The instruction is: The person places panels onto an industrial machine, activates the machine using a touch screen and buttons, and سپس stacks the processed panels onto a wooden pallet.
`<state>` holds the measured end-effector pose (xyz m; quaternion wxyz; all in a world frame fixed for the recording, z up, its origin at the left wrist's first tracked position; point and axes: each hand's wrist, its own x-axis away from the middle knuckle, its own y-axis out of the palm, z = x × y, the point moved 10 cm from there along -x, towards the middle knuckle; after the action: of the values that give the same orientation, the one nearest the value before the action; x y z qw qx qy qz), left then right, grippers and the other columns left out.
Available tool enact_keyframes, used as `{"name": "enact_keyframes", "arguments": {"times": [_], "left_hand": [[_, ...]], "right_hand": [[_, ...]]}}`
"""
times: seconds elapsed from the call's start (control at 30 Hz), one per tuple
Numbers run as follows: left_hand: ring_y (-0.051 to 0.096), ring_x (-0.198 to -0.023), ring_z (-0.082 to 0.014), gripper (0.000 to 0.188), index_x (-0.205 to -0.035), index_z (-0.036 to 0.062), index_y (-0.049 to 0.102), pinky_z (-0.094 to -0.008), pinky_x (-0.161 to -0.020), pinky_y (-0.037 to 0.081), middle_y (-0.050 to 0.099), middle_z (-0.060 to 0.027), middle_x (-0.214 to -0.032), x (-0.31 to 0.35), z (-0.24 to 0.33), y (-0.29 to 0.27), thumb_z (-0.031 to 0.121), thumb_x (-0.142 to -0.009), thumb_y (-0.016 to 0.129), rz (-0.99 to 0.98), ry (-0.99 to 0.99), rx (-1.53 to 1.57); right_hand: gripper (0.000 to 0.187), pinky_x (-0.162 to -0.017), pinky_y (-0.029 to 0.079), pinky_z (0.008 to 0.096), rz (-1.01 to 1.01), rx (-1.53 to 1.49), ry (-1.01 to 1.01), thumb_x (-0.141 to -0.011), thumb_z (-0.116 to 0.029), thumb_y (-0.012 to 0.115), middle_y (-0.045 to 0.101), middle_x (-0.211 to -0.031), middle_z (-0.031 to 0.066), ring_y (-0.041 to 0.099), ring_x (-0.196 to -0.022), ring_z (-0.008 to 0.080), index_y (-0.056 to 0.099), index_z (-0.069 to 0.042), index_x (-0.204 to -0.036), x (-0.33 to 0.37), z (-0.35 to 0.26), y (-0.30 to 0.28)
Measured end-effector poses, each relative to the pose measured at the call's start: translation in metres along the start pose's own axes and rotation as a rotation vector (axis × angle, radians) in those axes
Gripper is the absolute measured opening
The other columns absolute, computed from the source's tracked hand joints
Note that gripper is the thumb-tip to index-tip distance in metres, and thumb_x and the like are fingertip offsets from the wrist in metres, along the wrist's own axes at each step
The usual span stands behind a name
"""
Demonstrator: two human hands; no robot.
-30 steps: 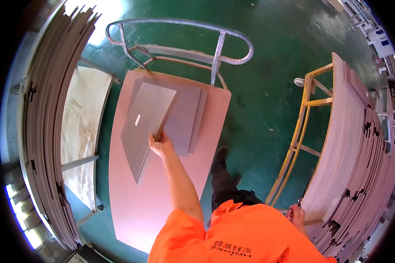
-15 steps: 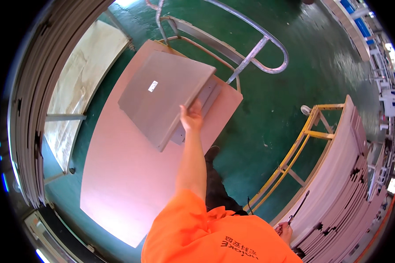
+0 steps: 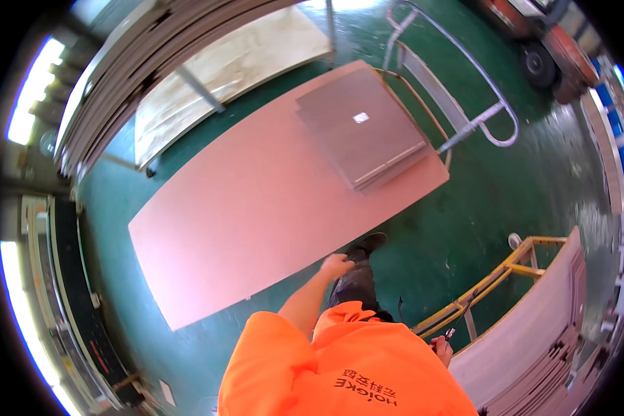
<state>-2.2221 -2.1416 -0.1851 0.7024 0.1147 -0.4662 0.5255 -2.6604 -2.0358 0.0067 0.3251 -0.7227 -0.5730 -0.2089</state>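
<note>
From my remote seat I look down through the head camera at an orange shirt [image 3: 353,364] and two hands. My left grip [image 3: 338,266] is loose and a little blurred, with nothing in it that I can see. It is over the dark trousers [image 3: 356,288], near the close long edge of the pink board [image 3: 256,201] and apart from the panels. My right grip [image 3: 442,349], low in the view, is closed around a thin tool [image 3: 451,334] with a shiny part by the fingers and a dark shaft pointing up and to the right. Part of that hand is hidden by the shirt, so I can't make out every finger.

The grey-brown panel [image 3: 364,139] lies flat at the far right end of the pink board, a small white label [image 3: 360,118] on its upper face. It rests on a stack [image 3: 388,173] of similar panels, whose edges show along the side nearest me. Just past that end of the board, I have a curved metal rail [image 3: 473,126].

To my right, near the tool, there is a yellow frame [image 3: 527,269] beside more piled sheets [image 3: 551,367]. At upper left I see a rack [image 3: 152,62] of stacked boards above a pale shelf [image 3: 236,66]. An orange vehicle [image 3: 572,59] with a black tyre [image 3: 536,64] is on the green floor [image 3: 437,229] at upper right.
</note>
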Motion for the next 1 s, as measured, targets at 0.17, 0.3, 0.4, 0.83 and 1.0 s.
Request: {"name": "enact_keyframes", "arguments": {"times": [0.17, 0.3, 0.4, 0.83, 1.0], "left_hand": [[0.063, -0.106, -0.0362, 0.053, -0.11, 0.0008, 0.067, -0.0438, -0.093, 0.049, 0.065, -0.0254, -0.111, 0.099, -0.137, -0.066, 0.041, -0.078, 0.058, 0.506, -0.173, 0.109], [0.064, -0.101, -0.0352, 0.046, -0.101, 0.0002, 0.068, -0.0445, -0.088, 0.051, 0.067, -0.0229, -0.106, 0.138, -0.099, -0.051, 0.038, -0.076, 0.059, 0.234, -0.094, 0.102], [0.063, -0.101, -0.0371, 0.041, -0.1, 0.0024, 0.067, -0.0447, -0.087, 0.051, 0.066, -0.0198, -0.107, 0.142, -0.049, -0.023, 0.035, -0.076, 0.06, 0.188, 0.184, 0.02], [0.058, -0.111, -0.0408, 0.05, -0.111, -0.0004, 0.063, -0.0466, -0.092, 0.048, 0.061, -0.0255, -0.116, 0.157, -0.068, 0.014, 0.04, -0.081, 0.06, -0.263, 0.471, -0.833], [0.066, -0.084, -0.0358, 0.045, -0.086, 0.0012, 0.065, -0.0458, -0.075, 0.052, 0.068, -0.0189, -0.081, 0.178, -0.155, 0.107, 0.046, -0.079, 0.063, -0.688, 0.691, -1.199]], "right_hand": [[0.039, -0.05, 0.043, 0.0253, -0.102, -0.108, -0.059, -0.097, -0.041, 0.054, 0.053, -0.063, 0.0026, 0.051, -0.053, 0.0121, 0.056, -0.004, -0.085, 0.042, -0.015, 0.048], [0.034, -0.052, 0.049, 0.0288, -0.134, -0.125, -0.221, -0.1, -0.037, 0.05, 0.054, -0.064, 0.0039, 0.055, -0.055, 0.0148, 0.055, -0.005, -0.089, 0.082, -0.037, 0.071], [0.033, -0.052, 0.049, 0.0306, -0.049, -0.25, -0.327, -0.098, -0.034, 0.054, 0.053, -0.064, 0.0048, 0.055, -0.055, 0.0162, 0.055, -0.002, -0.089, 0.115, -0.04, 0.074], [0.038, -0.043, 0.047, 0.0301, 0.595, -0.686, 0.019, -0.097, -0.036, 0.053, 0.053, -0.056, 0.0087, 0.057, -0.045, 0.0198, 0.054, 0.001, -0.087, 0.393, 0.237, 0.147], [0.037, -0.046, 0.048, 0.0316, 0.934, -0.919, 0.189, -0.092, -0.034, 0.054, 0.058, -0.058, 0.0099, 0.06, -0.05, 0.0191, 0.056, 0.002, -0.086, 0.532, 0.335, 0.195]]}}
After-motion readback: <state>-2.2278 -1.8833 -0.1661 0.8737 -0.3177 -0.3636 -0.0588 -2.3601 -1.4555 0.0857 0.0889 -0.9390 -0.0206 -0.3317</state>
